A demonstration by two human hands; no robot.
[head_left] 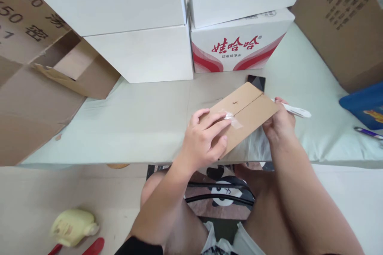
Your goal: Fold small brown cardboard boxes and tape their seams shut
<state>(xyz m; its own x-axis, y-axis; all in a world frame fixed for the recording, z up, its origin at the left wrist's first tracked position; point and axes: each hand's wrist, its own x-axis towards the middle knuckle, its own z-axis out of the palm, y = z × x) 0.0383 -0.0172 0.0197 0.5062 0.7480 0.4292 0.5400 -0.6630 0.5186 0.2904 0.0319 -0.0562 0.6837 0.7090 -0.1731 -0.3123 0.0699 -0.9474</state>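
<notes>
A small brown cardboard box (pixel 248 115) is tilted above the front of the table, with a seam across its face and a strip of clear tape (pixel 235 120) over part of that seam. My left hand (pixel 206 137) holds the box from the left, its bent fingers on the face and touching the tape. Below the box's right corner, my right hand (pixel 281 121) is closed around a slim white utility knife (pixel 297 110), whose handle sticks out to the right. Its fingers are partly hidden, and I cannot make out the blade. A dark phone (pixel 256 82) lies just behind the box.
White cartons (pixel 158 55) and a red-and-white water carton (pixel 239 44) stand along the back. Large brown cartons flank the table (pixel 134 127), left (pixel 38 87) and right (pixel 344 28). A blue container (pixel 363 105) and a pen (pixel 368 132) lie right. A yellow bottle (pixel 73 227) is on the floor.
</notes>
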